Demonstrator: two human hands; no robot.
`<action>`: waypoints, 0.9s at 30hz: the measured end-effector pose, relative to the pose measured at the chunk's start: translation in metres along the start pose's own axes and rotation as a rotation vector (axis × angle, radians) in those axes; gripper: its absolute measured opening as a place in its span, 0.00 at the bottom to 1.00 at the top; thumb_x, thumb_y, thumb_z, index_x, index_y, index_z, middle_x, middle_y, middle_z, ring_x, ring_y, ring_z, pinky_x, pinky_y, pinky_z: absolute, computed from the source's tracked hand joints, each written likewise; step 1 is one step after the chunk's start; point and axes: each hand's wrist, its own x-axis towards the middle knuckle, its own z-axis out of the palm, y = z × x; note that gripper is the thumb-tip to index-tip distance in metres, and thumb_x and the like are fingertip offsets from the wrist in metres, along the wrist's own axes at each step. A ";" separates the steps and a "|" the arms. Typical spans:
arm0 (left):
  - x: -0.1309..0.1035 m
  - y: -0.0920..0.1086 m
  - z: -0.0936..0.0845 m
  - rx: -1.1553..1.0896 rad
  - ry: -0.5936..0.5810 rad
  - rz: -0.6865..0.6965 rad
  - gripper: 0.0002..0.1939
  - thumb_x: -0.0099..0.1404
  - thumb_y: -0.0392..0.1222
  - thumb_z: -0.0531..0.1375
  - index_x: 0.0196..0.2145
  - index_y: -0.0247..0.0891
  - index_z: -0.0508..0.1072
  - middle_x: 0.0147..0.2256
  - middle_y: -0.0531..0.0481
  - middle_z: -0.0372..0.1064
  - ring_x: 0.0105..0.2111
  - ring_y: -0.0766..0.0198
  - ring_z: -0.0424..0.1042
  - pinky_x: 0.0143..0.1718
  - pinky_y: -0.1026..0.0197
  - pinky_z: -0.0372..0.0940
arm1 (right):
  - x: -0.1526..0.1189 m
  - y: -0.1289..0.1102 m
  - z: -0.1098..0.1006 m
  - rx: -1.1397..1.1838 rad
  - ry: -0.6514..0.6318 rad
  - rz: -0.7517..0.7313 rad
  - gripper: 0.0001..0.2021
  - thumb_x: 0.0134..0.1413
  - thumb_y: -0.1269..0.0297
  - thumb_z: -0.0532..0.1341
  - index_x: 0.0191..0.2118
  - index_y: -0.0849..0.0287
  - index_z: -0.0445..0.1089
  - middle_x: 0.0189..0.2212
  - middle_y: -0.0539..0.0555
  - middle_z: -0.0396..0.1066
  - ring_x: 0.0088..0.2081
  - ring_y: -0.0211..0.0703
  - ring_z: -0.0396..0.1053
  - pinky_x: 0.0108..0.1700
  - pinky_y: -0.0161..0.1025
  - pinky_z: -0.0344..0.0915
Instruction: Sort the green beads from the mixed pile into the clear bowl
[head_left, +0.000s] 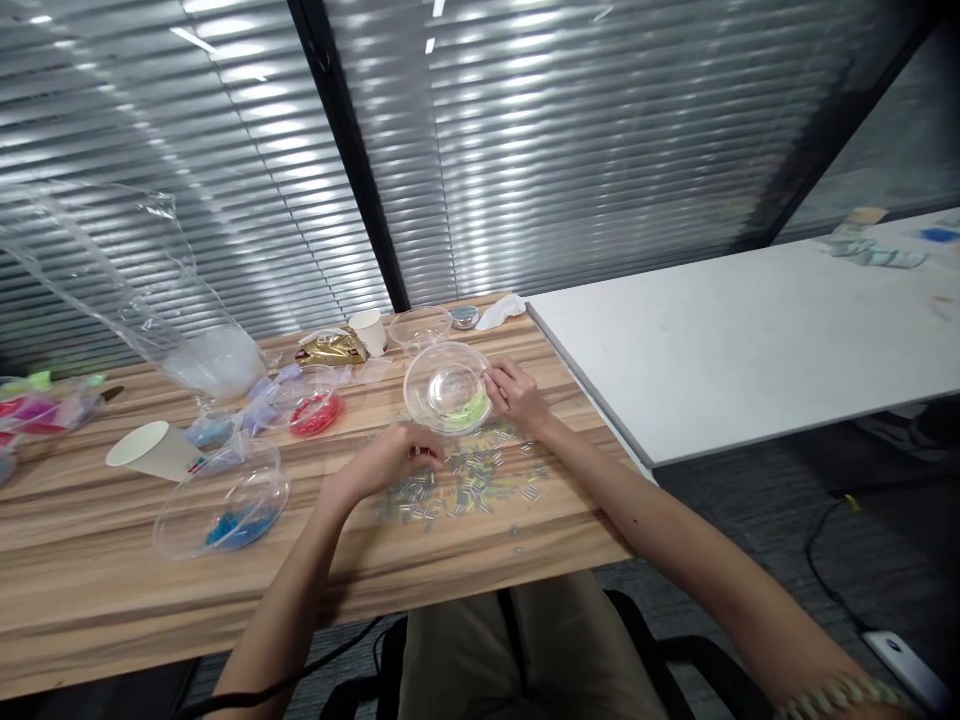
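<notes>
My right hand (517, 396) pinches the right rim of a clear plastic bowl (431, 375), which is tilted up over the table with yellow-green bits (471, 410) in its lower part. My left hand (397, 452) is curled, its fingers pressed together at the left side of a spread of small clear tube pieces (476, 485). Anything between those fingertips is hidden or too small to name. The tube pieces lie loose on the wood-grain table (375, 575), below the tilted bowl.
Left of my hands are a bowl with blue pieces (244, 525), red pieces (316, 412) in another bowl, and a tipped paper cup (156, 452). Behind stand a paper cup (368, 330), a gold packet (330, 347) and a large clear bag (214, 360). A white table (735, 350) adjoins on the right.
</notes>
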 end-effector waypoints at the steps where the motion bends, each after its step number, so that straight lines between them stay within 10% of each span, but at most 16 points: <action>1: -0.001 -0.002 0.003 0.003 -0.025 -0.010 0.05 0.60 0.30 0.61 0.30 0.35 0.76 0.30 0.50 0.74 0.30 0.64 0.72 0.32 0.66 0.62 | 0.000 0.000 0.000 -0.006 0.005 -0.002 0.13 0.63 0.65 0.47 0.34 0.56 0.67 0.31 0.56 0.67 0.35 0.45 0.67 0.38 0.42 0.66; 27: 0.001 -0.021 0.033 0.075 -0.025 -0.006 0.08 0.61 0.25 0.56 0.29 0.34 0.71 0.30 0.51 0.70 0.31 0.65 0.67 0.34 0.65 0.58 | -0.002 0.000 -0.004 -0.006 0.069 0.031 0.12 0.63 0.66 0.48 0.34 0.57 0.67 0.30 0.56 0.66 0.34 0.44 0.66 0.36 0.41 0.64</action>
